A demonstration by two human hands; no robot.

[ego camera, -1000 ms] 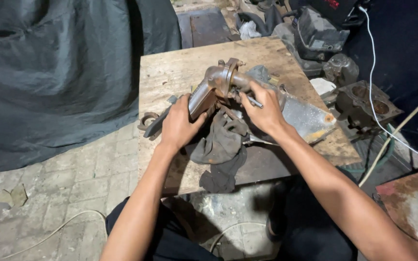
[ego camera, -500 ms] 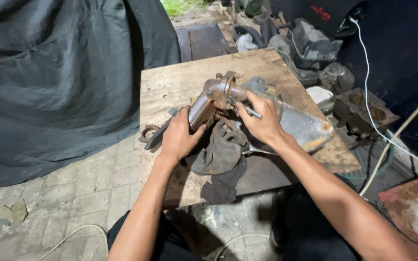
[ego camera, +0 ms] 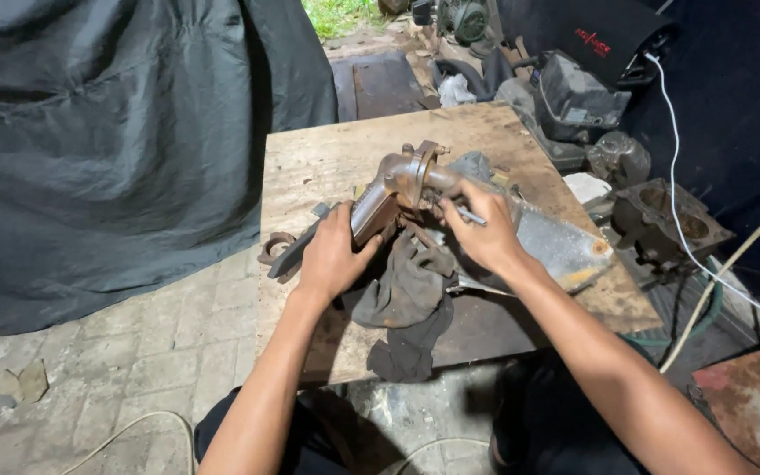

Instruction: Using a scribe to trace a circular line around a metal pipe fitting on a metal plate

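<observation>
Since half a second ago little has shifted: both of my hands stay on the same metal part, and the view has only drifted a touch, bringing more of the green grass at the top into sight.

Largest in view, I see the dark grey tarpaulin (ego camera: pixel 107 141) hanging over the left side, above the paved brick floor (ego camera: pixel 147 352). Beside it stands the square worn wooden tabletop (ego camera: pixel 327 163), with a rusty stained patch at its near right corner. On the table's right half lies a flat grey metal casing with a rusted tip (ego camera: pixel 560 246). Near the front middle, a crumpled dark grey rag (ego camera: pixel 406 290) droops over the table edge.

On top of that rag sits the rusty bent metal pipe with a round flange (ego camera: pixel 398 185), lying tilted across the middle of the table. My left hand (ego camera: pixel 334 255) is curled around the pipe's lower end, fingers wrapped under it. My right hand (ego camera: pixel 484 230) is closed on a thin silvery metal rod (ego camera: pixel 466 211), pinched between thumb and fingers, its tip just beside the flange. Left of my left hand, a small rusty ring-shaped piece (ego camera: pixel 276 246) lies at the table's edge. A white cable (ego camera: pixel 681 220) runs down on the right.
</observation>
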